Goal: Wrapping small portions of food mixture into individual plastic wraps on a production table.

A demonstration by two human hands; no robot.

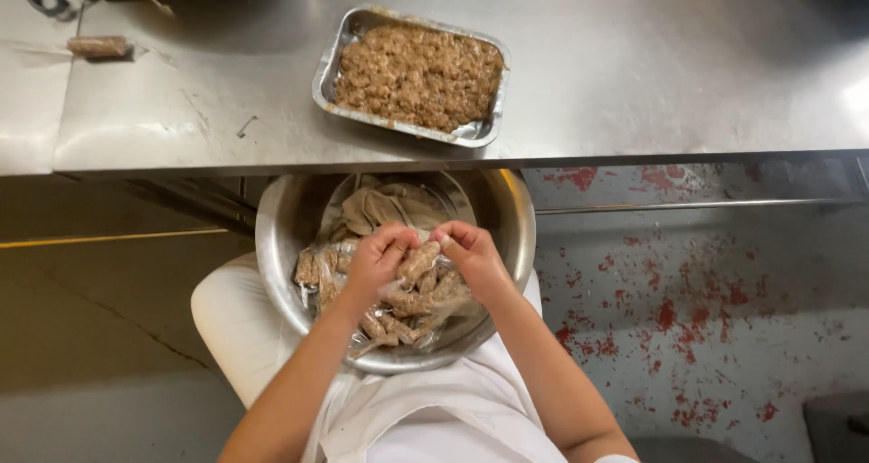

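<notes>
- A foil tray (pixel 328 72) full of brown minced filling stands on the steel table (pixel 634 65).
- One wrapped brown roll (pixel 98 46) lies far left on the table.
- The floor (pixel 706 318) has red spots.

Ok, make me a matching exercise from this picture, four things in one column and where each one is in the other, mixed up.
Things:
1. foil tray
2. steel bowl
3. wrapped roll
4. small brown roll

Places:
A. on the person's lap
B. far left of the steel counter
C. between the left hand and right hand
D. middle of the counter

Pairs: 1-D, 2-A, 3-C, 4-B
</notes>
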